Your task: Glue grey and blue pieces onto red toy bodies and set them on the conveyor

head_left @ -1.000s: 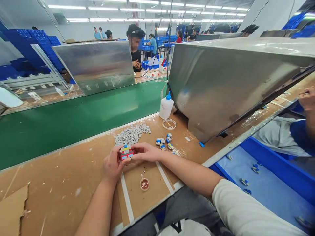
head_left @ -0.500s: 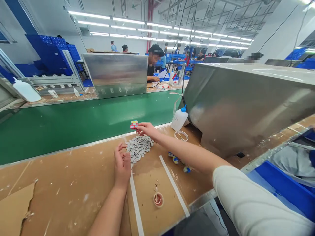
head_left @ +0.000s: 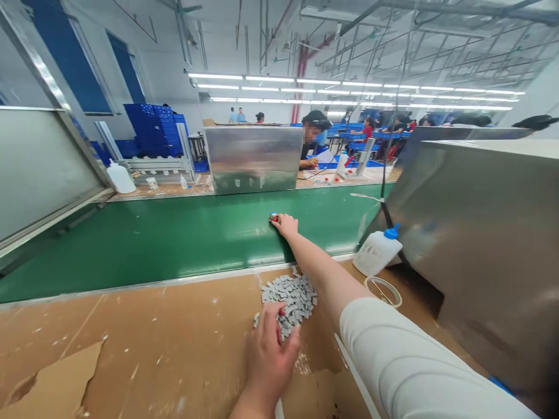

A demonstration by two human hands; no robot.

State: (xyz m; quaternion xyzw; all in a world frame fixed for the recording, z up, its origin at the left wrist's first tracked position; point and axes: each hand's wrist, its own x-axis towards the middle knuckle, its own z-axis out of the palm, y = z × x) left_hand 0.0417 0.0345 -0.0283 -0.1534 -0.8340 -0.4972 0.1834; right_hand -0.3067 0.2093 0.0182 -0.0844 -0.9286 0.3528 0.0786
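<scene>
My right hand [head_left: 286,224] is stretched far out over the green conveyor belt [head_left: 152,238], its fingers on a small red, blue and yellow block assembly [head_left: 273,217] that rests on or just above the belt. My left hand [head_left: 269,352] lies on the brown cardboard-covered bench, fingertips at the near edge of a heap of small grey pieces [head_left: 289,299]. Its fingers are loosely spread and hold nothing that I can see.
A white squeeze bottle with a blue cap [head_left: 377,252] and a roll of tape [head_left: 383,290] stand right of the heap. A large metal hood [head_left: 484,233] walls off the right side. Across the belt a metal box [head_left: 253,158] and other workers sit.
My right hand carried the coloured block assembly from in front of me out onto the conveyor belt. My left hand let go of it and moved to the grey pieces. The view tilted upward.
</scene>
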